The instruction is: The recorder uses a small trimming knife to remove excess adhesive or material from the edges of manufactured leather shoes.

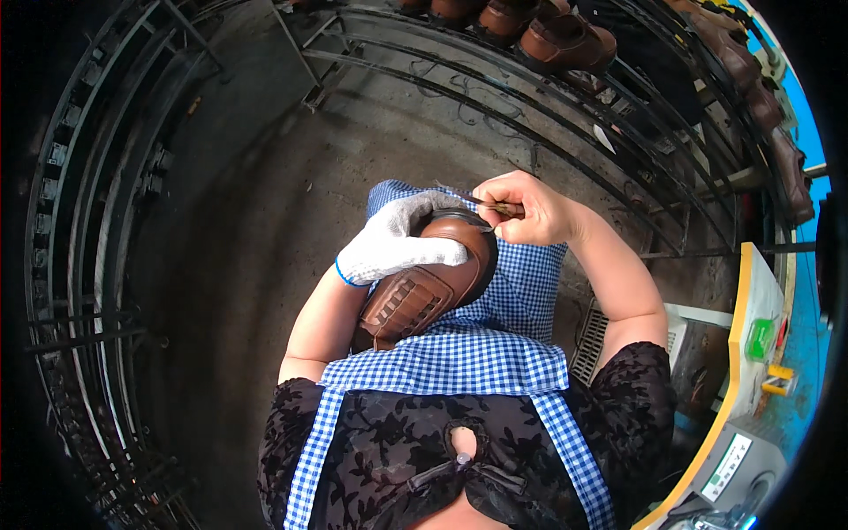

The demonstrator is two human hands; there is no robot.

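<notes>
A brown leather shoe (424, 291) lies on my lap over a blue checked apron (477, 362), toe pointing away from me. My left hand (397, 240), in a white knitted glove, is clamped over the shoe's toe and upper. My right hand (530, 210), bare, pinches a thin tool (481, 203) with a dark handle, whose tip meets the edge of the toe just beyond the gloved fingers.
A curved metal rack (548, 115) arcs round in front of me, with several brown shoes (565, 42) on its upper right part. Another dark rack (79, 265) runs down the left. A yellow-edged workbench (746, 353) with small machines stands at my right. Concrete floor (247, 221) lies ahead.
</notes>
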